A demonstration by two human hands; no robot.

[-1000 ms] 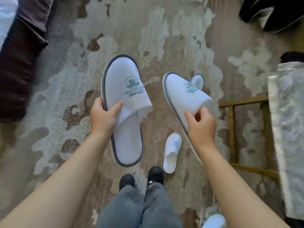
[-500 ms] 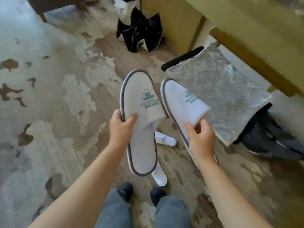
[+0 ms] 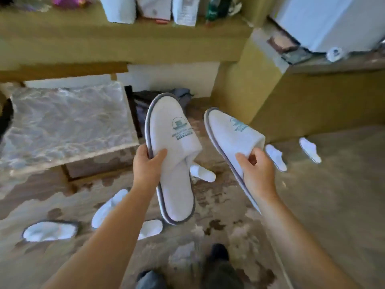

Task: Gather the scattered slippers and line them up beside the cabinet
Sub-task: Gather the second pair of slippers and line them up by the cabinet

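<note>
Your left hand (image 3: 149, 163) grips a white slipper (image 3: 174, 157) by its left edge, thumb on top. Your right hand (image 3: 257, 174) pinches a second white slipper (image 3: 231, 132) at the open end of its top. Both are up in the air, side by side and not touching, toes pointing far.

More slippers lie on the patchy carpet (image 3: 333, 195). One (image 3: 50, 230) is near left, one (image 3: 109, 207) sits beside your left arm, one (image 3: 203, 173) shows between the two you hold. Two more (image 3: 276, 156) (image 3: 310, 150) lie at the right, near the yellow cabinet (image 3: 312, 105). A plastic-covered stool (image 3: 66, 122) stands at the left.
</note>
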